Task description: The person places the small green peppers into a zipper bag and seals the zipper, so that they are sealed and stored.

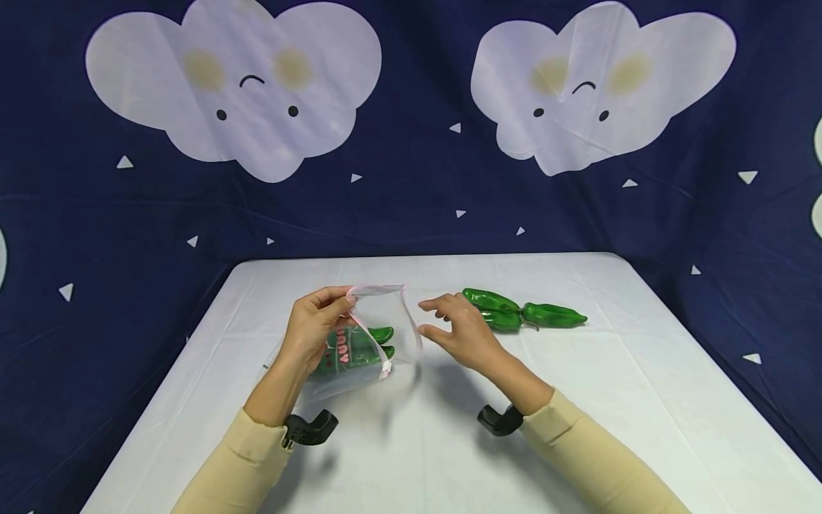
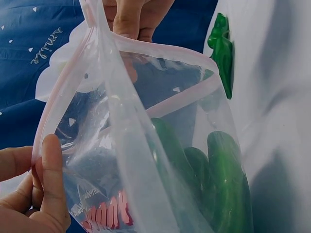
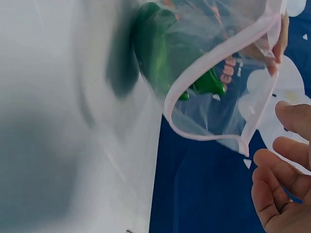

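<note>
A clear zip bag (image 1: 334, 387) with a pink-white edge and red lettering stands with its mouth spread apart, facing right. My left hand (image 1: 305, 332) pinches the bag's rim between thumb and fingers. Inside lie several green peppers (image 2: 224, 182), seen through the plastic in both wrist views. My right hand (image 1: 467, 334) hovers just right of the bag's mouth, its fingers bent loosely and parted, with nothing between them. In the right wrist view a gap shows between those fingers (image 3: 277, 165) and the bag.
Several loose green peppers (image 1: 554, 315) lie on the white table (image 1: 449, 457) behind and to the right of my right hand, which partly covers one. A dark blue cloth with clouds (image 1: 308, 43) hangs behind the table. Each wrist wears a black device (image 1: 311, 428).
</note>
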`<control>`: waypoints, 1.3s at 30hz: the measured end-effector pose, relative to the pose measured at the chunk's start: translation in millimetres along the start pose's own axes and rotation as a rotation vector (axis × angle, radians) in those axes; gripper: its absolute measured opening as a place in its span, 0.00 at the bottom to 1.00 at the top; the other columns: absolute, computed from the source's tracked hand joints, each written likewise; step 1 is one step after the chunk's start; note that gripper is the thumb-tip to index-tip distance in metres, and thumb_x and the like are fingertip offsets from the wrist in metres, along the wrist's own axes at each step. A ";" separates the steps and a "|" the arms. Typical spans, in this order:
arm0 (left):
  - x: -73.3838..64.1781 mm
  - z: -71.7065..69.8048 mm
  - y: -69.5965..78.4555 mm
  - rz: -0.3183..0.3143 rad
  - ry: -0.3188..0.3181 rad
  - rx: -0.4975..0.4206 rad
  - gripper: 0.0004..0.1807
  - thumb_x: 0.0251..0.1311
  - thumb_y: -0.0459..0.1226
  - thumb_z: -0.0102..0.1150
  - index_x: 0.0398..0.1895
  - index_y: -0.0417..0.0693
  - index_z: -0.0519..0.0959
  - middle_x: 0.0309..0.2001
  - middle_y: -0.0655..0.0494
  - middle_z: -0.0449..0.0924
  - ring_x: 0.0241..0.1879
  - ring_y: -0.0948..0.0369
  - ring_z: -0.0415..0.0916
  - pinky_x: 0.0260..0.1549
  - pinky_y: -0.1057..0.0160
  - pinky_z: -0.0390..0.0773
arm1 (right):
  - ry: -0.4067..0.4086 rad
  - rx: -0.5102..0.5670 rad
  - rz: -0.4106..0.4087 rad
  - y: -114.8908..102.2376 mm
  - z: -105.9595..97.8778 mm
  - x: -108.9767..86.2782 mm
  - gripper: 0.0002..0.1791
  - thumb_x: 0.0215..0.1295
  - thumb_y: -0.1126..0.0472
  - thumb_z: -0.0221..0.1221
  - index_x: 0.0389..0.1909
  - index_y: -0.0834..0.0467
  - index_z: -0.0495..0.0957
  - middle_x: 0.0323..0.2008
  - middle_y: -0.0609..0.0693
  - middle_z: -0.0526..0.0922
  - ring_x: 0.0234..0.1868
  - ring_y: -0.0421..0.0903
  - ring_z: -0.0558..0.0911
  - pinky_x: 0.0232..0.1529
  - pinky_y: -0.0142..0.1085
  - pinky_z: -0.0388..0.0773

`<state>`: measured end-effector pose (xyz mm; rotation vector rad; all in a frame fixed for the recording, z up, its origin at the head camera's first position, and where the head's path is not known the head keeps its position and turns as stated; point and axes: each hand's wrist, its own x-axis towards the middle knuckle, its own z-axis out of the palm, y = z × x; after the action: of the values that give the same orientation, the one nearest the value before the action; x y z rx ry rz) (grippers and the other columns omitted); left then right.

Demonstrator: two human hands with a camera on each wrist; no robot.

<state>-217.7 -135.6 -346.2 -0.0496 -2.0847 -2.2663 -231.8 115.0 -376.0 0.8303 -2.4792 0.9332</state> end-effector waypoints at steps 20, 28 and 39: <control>0.0 -0.4 0.7 -0.005 0.004 -0.002 0.17 0.63 0.30 0.55 0.52 0.27 0.73 0.32 0.56 0.76 0.25 0.64 0.77 0.28 0.72 0.84 | 0.017 0.096 0.261 55.2 -24.9 -25.5 0.22 0.56 0.55 0.66 0.52 0.55 0.78 0.49 0.52 0.82 0.49 0.52 0.77 0.50 0.48 0.80; -0.6 -1.4 0.4 -0.021 0.010 0.010 0.17 0.63 0.30 0.55 0.52 0.27 0.73 0.31 0.57 0.77 0.24 0.65 0.77 0.28 0.72 0.84 | -0.023 0.118 0.397 90.9 -31.0 -35.3 0.25 0.58 0.52 0.65 0.55 0.56 0.76 0.52 0.54 0.80 0.53 0.54 0.74 0.56 0.50 0.76; -0.3 -1.8 -0.7 -0.015 0.012 0.005 0.17 0.62 0.30 0.55 0.52 0.27 0.73 0.31 0.58 0.76 0.24 0.65 0.77 0.28 0.72 0.83 | -0.053 0.019 0.466 120.7 -34.9 -41.7 0.27 0.60 0.50 0.63 0.58 0.57 0.74 0.57 0.57 0.76 0.55 0.58 0.72 0.54 0.53 0.72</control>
<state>-217.4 -137.3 -347.0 -0.0206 -2.0919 -2.2645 -272.5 229.0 -429.5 0.2804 -2.7714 1.0918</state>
